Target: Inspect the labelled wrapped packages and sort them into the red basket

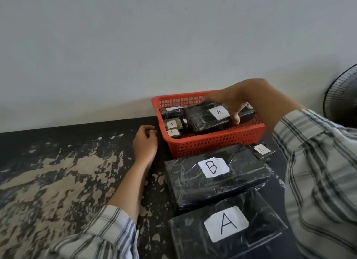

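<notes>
A red basket (212, 143) stands against the wall. My right hand (231, 100) reaches into it and grips a black wrapped package labelled A (204, 117), thumb on its near edge. Several smaller A packages (172, 125) lie in the basket's left part. In front of the basket lie a large package labelled B (216, 179), a large package labelled A (226, 231) nearest me, and a small A package (261, 150) to the right. My left hand (144, 143) rests on the table left of the basket, fingers loosely curled and holding nothing.
The dark table (67, 172) has worn, peeling paint on its left half. A pale wall (135, 46) rises right behind the basket. A black fan grille (342, 100) stands at the right edge of view.
</notes>
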A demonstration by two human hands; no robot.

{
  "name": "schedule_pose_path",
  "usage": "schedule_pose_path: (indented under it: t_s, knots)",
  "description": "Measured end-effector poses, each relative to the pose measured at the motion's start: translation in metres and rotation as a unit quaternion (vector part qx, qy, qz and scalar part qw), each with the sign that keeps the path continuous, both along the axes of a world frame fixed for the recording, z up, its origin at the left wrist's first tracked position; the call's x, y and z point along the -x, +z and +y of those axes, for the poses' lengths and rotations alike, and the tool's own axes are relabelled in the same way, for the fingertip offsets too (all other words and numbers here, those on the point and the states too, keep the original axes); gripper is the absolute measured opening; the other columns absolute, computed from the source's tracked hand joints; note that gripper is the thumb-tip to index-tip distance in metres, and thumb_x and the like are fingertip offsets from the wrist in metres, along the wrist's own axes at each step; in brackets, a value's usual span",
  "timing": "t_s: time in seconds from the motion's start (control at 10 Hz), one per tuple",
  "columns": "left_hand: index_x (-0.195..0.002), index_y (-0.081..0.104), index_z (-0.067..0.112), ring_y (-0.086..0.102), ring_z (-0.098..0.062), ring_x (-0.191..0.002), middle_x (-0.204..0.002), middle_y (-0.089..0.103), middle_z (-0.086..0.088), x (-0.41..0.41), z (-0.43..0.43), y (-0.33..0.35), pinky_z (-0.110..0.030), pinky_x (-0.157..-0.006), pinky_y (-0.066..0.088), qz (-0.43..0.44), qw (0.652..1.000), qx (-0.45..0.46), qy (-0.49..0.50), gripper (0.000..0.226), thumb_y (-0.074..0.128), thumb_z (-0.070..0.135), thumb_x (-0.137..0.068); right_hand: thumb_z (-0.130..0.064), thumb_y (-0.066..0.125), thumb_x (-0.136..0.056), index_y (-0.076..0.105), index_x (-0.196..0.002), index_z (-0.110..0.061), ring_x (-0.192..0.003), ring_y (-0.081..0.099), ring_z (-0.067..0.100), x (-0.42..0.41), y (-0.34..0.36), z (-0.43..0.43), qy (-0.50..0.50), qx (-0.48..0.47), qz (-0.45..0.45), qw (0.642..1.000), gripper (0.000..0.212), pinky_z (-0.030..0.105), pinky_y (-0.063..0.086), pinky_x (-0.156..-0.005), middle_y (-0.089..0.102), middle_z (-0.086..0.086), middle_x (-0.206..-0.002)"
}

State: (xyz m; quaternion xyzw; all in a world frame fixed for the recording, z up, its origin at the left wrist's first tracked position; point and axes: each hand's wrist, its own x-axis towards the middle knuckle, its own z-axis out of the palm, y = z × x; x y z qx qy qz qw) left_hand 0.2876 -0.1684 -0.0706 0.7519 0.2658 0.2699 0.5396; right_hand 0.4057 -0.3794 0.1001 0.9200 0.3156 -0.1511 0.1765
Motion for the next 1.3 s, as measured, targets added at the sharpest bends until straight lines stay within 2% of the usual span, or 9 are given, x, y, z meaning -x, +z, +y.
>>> schedule_pose_path:
  t_s: [0.1, 0.3, 0.4, 0.5, 0.6, 0.7, 0.9, 1.1, 1.3]
  knots:
    - [-0.117, 0.064, 0.016, 0.061, -0.011, -0.090, -0.102, 0.065, 0.005, 0.001, -0.002, -0.008, -0.030, -0.077, 0.046, -0.004, 0.998, -0.054, -0.006, 0.019, 0.049, 0.021, -0.106, 0.000, 0.095, -0.065, 0.009, -0.163, -0.036, -0.150, 0.035, 0.038, -0.006, -0.014, 0.006, 0.009, 0.015, 0.022, 1.000, 0.136, 0.060, 0.041, -0.114, 0.033, 0.010, -0.167]
    - [-0.120, 0.065, 0.016, 0.064, -0.019, -0.103, -0.107, 0.066, 0.004, 0.000, 0.002, -0.011, -0.040, -0.092, 0.053, 0.005, 0.996, -0.088, -0.022, 0.022, 0.051, 0.025, -0.105, 0.006, 0.087, -0.073, 0.006, -0.164, -0.043, -0.155, 0.028, 0.038, -0.007, -0.034, 0.017, 0.023, 0.025, 0.042, 0.999, 0.131, 0.063, 0.040, -0.115, 0.024, 0.008, -0.171]
    - [-0.120, 0.065, 0.016, 0.064, -0.019, -0.103, -0.106, 0.066, 0.005, -0.001, 0.003, -0.012, -0.040, -0.092, 0.053, 0.005, 0.995, -0.091, -0.026, 0.022, 0.051, 0.026, -0.106, 0.005, 0.085, -0.076, 0.000, -0.164, -0.046, -0.155, 0.028, 0.040, -0.009, -0.032, 0.020, 0.017, 0.039, 0.059, 0.997, 0.132, 0.060, 0.044, -0.114, 0.016, 0.007, -0.174]
    - [-0.118, 0.064, 0.017, 0.065, -0.019, -0.103, -0.106, 0.066, 0.005, -0.001, 0.003, -0.013, -0.042, -0.093, 0.054, 0.002, 0.995, -0.091, -0.030, 0.021, 0.052, 0.028, -0.105, 0.008, 0.079, -0.081, 0.000, -0.161, -0.054, -0.130, 0.060, 0.036, -0.008, -0.026, 0.022, -0.016, 0.035, 0.120, 0.992, 0.129, 0.046, 0.061, -0.097, 0.007, 0.011, -0.175]
    - [-0.118, 0.065, 0.017, 0.065, -0.019, -0.103, -0.108, 0.068, 0.003, -0.002, 0.004, -0.014, -0.042, -0.093, 0.054, -0.002, 0.995, -0.092, -0.034, 0.021, 0.052, 0.028, -0.106, 0.003, 0.072, -0.091, 0.013, -0.163, -0.047, -0.145, 0.045, 0.039, -0.003, -0.020, 0.020, -0.036, -0.034, 0.159, 0.986, 0.105, 0.048, 0.059, -0.099, 0.002, 0.008, -0.175]
    - [-0.119, 0.064, 0.016, 0.064, -0.019, -0.103, -0.108, 0.067, 0.003, -0.002, 0.005, -0.015, -0.040, -0.092, 0.054, -0.006, 0.995, -0.097, -0.035, 0.020, 0.052, 0.026, -0.106, -0.020, 0.066, -0.102, 0.027, -0.162, -0.039, -0.153, 0.033, 0.039, 0.001, -0.021, 0.020, -0.028, -0.090, 0.135, 0.986, 0.075, 0.052, 0.057, -0.101, 0.015, 0.002, -0.174]
    - [-0.123, 0.063, 0.014, 0.061, -0.015, -0.099, -0.105, 0.063, 0.006, -0.002, 0.004, -0.014, -0.032, -0.085, 0.048, -0.004, 0.995, -0.098, -0.032, 0.021, 0.052, 0.022, -0.107, -0.039, 0.059, -0.104, 0.027, -0.163, -0.031, -0.157, 0.024, 0.032, 0.005, -0.033, 0.028, 0.006, -0.050, 0.069, 0.996, 0.067, 0.057, 0.020, -0.126, 0.026, 0.006, -0.171]
    - [-0.126, 0.062, 0.014, 0.058, -0.013, -0.099, -0.109, 0.062, 0.006, -0.004, 0.004, -0.014, -0.031, -0.085, 0.045, 0.005, 0.994, -0.105, -0.028, 0.023, 0.051, 0.021, -0.107, -0.049, 0.049, -0.107, 0.031, -0.163, -0.026, -0.156, 0.029, 0.027, 0.011, -0.030, 0.029, 0.016, -0.102, 0.080, 0.991, 0.063, 0.048, 0.021, -0.126, 0.032, 0.003, -0.169]
    - [-0.128, 0.061, 0.013, 0.056, -0.012, -0.101, -0.113, 0.061, 0.006, -0.001, 0.004, -0.008, -0.029, -0.084, 0.043, 0.026, 0.996, -0.081, -0.035, 0.024, 0.051, 0.021, -0.107, -0.043, 0.053, -0.106, 0.048, -0.153, -0.020, -0.137, 0.054, 0.027, 0.014, -0.042, 0.039, 0.034, -0.229, 0.027, 0.973, 0.052, 0.044, 0.038, -0.118, 0.059, 0.008, -0.147]
